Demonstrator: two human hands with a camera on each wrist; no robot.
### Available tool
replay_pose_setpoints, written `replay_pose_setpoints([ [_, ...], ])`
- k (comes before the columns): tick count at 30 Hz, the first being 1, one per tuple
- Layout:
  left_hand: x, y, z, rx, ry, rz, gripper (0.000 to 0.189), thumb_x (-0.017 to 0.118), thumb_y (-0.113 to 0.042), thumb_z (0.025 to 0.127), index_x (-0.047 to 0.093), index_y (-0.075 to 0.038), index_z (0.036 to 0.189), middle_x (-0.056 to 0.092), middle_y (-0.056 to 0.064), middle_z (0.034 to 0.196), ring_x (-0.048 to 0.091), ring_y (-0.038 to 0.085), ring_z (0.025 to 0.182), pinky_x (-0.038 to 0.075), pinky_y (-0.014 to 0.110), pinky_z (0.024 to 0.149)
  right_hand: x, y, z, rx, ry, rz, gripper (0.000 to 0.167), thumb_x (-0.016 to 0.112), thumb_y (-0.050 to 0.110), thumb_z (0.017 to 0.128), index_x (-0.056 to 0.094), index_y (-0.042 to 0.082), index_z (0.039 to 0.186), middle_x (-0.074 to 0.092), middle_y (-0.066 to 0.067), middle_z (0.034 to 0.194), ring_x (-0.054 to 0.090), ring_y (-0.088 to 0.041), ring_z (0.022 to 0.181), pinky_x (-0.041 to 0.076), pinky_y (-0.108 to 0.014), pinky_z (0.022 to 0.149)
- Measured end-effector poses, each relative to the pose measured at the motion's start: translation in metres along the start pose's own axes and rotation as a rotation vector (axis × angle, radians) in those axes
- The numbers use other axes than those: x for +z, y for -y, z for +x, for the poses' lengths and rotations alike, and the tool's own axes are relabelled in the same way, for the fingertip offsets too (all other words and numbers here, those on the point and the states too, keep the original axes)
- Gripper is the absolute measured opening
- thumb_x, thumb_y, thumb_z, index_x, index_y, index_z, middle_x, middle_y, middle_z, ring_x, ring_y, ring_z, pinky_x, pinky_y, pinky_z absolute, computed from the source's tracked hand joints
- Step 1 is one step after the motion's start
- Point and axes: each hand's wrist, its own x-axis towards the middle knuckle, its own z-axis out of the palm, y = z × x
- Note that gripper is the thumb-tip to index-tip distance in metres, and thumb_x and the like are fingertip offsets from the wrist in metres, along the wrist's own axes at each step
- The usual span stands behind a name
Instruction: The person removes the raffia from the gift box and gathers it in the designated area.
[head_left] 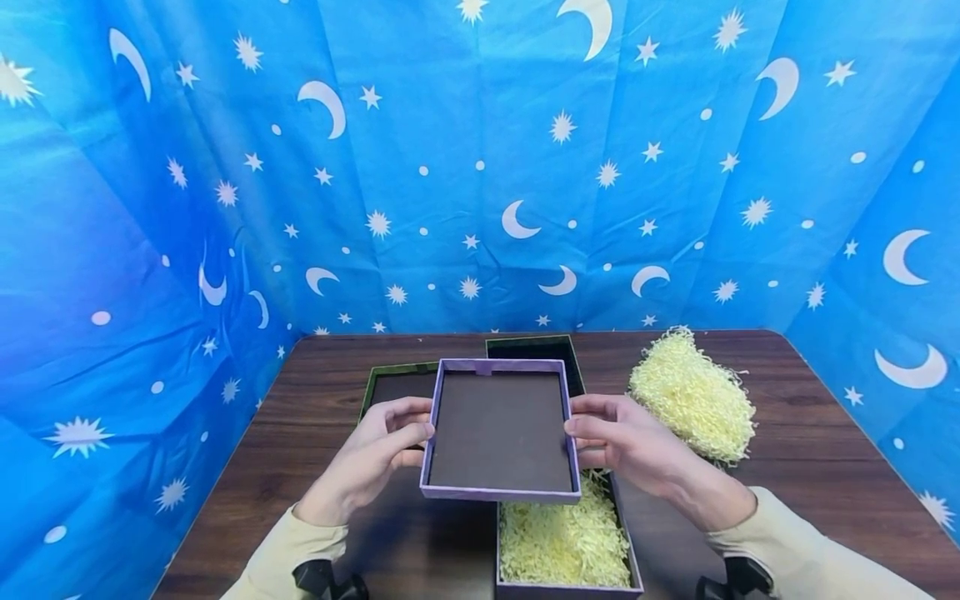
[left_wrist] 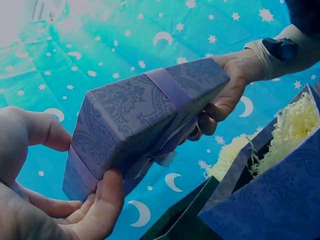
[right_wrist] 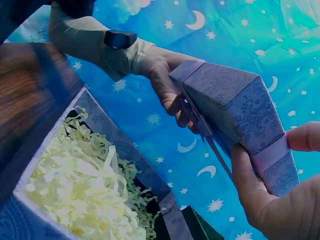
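Observation:
A purple patterned box lid point(head_left: 501, 493) is held up between both hands, its dark inside facing the head view. My left hand point(head_left: 378, 450) grips its left side, thumb at the rim. Opposite, my right hand point(head_left: 637, 442) grips the right side the same way. Both wrist views show a ribbon point(left_wrist: 167, 87) around the lid, tied in a bow point(left_wrist: 162, 157) on its top face. Below the lid stands a matching purple box point(right_wrist: 37, 142) filled with pale yellow shredded paper point(head_left: 562, 542); the lid overlaps its far part in the head view.
Behind the lid are a green-edged box part point(head_left: 401, 383) with a dark inside and a dark green box point(head_left: 536, 348), both partly hidden. A loose heap of yellow shredded paper point(head_left: 693, 396) lies on the wooden table point(head_left: 810, 483) at the right. Blue star-patterned cloth point(head_left: 450, 167) surrounds the table.

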Motion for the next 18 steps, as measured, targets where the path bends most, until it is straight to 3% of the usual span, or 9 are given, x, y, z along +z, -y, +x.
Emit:
replay_pose_setpoints([
  [6, -0.009, 0.003, -0.004, 0.007, -0.001, -0.002, 0.054, 0.056, -0.003, 0.088, 0.037, 0.019, 0.133, 0.056, 0.006, 0.101, 0.058, 0.011, 0.085, 0.058, 0.024, 0.069, 0.005, -0.002, 0.009, 0.02, 0.027, -0.045, 0.038, 0.058, 0.006, 0.092, 0.042, -0.011, 0.122, 0.059, -0.009, 0.102, 0.063, -0.016, 0.085, 0.056, -0.04, 0.085],
  [18, -0.021, 0.004, -0.011, -0.009, -0.009, 0.017, 0.056, 0.057, -0.004, 0.088, 0.036, 0.02, 0.134, 0.06, 0.006, 0.099, 0.06, 0.012, 0.084, 0.059, 0.028, 0.069, 0.016, -0.006, 0.016, 0.052, 0.022, -0.07, 0.057, 0.061, 0.007, 0.09, 0.033, -0.02, 0.131, 0.058, -0.013, 0.104, 0.066, -0.019, 0.086, 0.057, -0.037, 0.084],
])
